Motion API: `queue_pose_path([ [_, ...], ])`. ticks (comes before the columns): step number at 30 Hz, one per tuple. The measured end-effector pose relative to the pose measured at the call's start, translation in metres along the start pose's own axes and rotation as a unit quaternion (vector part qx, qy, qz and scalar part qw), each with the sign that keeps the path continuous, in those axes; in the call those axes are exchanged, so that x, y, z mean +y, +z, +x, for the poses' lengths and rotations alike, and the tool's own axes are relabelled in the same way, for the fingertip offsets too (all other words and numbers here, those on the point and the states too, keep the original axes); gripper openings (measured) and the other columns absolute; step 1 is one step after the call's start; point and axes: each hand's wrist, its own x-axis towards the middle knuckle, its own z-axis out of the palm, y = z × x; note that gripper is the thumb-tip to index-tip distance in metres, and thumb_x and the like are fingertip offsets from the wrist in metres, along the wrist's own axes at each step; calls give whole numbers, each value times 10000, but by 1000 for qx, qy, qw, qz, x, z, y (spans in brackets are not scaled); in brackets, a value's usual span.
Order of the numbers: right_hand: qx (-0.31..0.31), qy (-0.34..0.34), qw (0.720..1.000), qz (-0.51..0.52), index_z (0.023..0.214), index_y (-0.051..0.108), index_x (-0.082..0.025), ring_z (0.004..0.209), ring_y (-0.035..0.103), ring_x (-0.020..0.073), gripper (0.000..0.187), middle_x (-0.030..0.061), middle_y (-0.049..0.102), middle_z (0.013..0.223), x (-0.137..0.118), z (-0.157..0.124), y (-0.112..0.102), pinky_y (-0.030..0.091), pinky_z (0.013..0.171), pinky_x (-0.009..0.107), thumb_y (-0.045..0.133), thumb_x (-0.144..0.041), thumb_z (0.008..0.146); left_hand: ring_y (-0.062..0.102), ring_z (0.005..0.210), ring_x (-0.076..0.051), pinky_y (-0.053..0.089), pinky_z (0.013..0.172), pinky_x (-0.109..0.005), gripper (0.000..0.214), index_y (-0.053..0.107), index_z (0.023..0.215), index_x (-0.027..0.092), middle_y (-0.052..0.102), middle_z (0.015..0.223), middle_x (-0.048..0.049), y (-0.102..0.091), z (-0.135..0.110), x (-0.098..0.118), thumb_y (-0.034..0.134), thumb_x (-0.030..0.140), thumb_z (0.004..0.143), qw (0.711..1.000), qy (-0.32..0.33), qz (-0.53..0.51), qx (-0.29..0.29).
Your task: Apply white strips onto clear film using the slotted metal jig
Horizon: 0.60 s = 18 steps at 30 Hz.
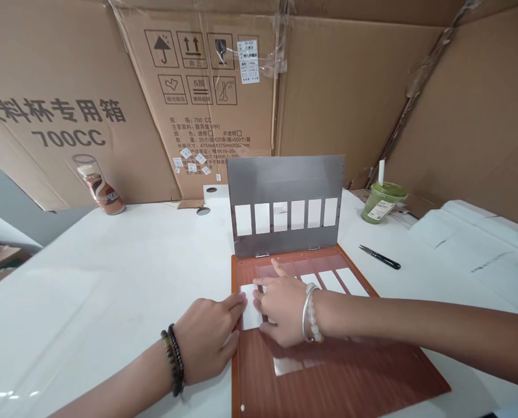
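Note:
A reddish-brown board (328,371) lies flat on the white table, with a grey metal stencil plate (285,174) hinged upright at its far edge; the plate has several rectangular windows. White rectangular cards lie in a row on the board. My left hand (206,339) rests at the board's left edge, fingers stretched flat, fingertips touching the leftmost white card (250,310). My right hand (282,307) lies on the same card and the one beside it, fingers spread, index finger pointing toward the plate. Two more white cards (341,281) lie to the right.
Flattened cardboard boxes (198,87) wall off the back. A tilted plastic cup with brown drink (100,186) stands far left, a green drink cup (380,200) far right. A black pen-like tool (380,257) lies right of the board, and white sheets (471,244) beyond.

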Motion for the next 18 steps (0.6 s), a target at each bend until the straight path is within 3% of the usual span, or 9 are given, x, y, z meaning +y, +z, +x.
queue_pose_path([
  [2,59,-11,997,40,1027,673,-128,1303,384,302,306,123,630,1210,8,-14,2,150,1096,584,492,-337,896,684,704,-250,524,575,-404,391,551,1215,154,604,1259,-100,-2,0,0,395,227,864,1000,-2,5,13],
  [4,146,23,985,86,1060,659,-190,1288,392,281,290,58,614,1253,14,-34,5,149,1082,592,446,-342,933,680,675,-234,506,558,-386,343,585,1158,186,620,1233,-76,-5,1,1,358,265,914,1000,-11,6,28],
  [6,222,88,963,123,938,679,-214,1120,505,245,287,27,682,1095,16,-56,13,248,1027,542,402,-289,954,674,642,-218,501,548,-386,340,589,1149,206,597,1275,-58,-9,4,2,341,309,940,999,-16,12,42],
  [8,248,122,949,154,791,667,-202,863,541,197,335,19,685,810,13,-75,27,376,865,421,375,-230,954,673,641,-210,507,556,-392,366,542,1230,208,561,1329,-56,-11,9,3,355,344,945,998,0,20,54],
  [11,262,94,949,146,821,662,-204,741,490,175,267,12,633,732,2,-90,51,367,718,339,418,-206,929,677,682,-218,508,568,-388,409,489,1295,210,581,1308,-49,-13,20,4,384,384,940,997,42,30,54],
  [14,307,38,949,55,977,660,-206,750,487,175,168,5,635,796,-7,-89,70,342,766,352,521,-231,885,675,696,-218,490,551,-371,368,523,1251,218,606,1273,-29,-15,32,4,342,331,952,997,52,41,49],
  [18,367,2,930,-24,962,660,-166,730,485,171,182,-3,622,745,-13,-78,80,332,769,345,609,-276,827,661,636,-188,460,515,-343,392,533,1236,231,613,1266,-20,-19,38,7,265,241,949,996,54,48,58],
])
